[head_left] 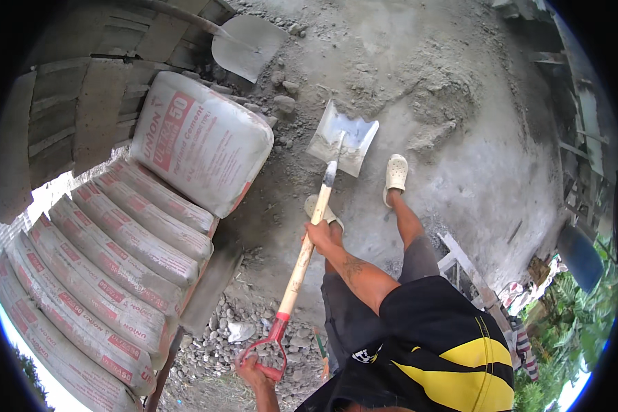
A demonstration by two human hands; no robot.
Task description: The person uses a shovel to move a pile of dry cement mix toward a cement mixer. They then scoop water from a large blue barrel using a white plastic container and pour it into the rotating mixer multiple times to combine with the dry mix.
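I hold a shovel (302, 271) with a pale wooden shaft, a red D-shaped grip and a square metal blade (345, 137). My left hand (254, 375) is closed round the red grip at the lower end. Further up the shaft, my right hand (318, 235) wraps the wood below the metal socket. The blade lies low at the grey ground, ahead of my feet, with some grey dust or grit on it. Beyond it to the right is a low heap of grey sand-like material (436, 113).
Cement bags (137, 233) are stacked at left, with one bag (202, 144) lying at the far end. Another shovel (247, 48) rests at the back by a block wall (82, 103). Gravel (216, 350) covers the near ground; wooden pieces (474, 275) stand at right.
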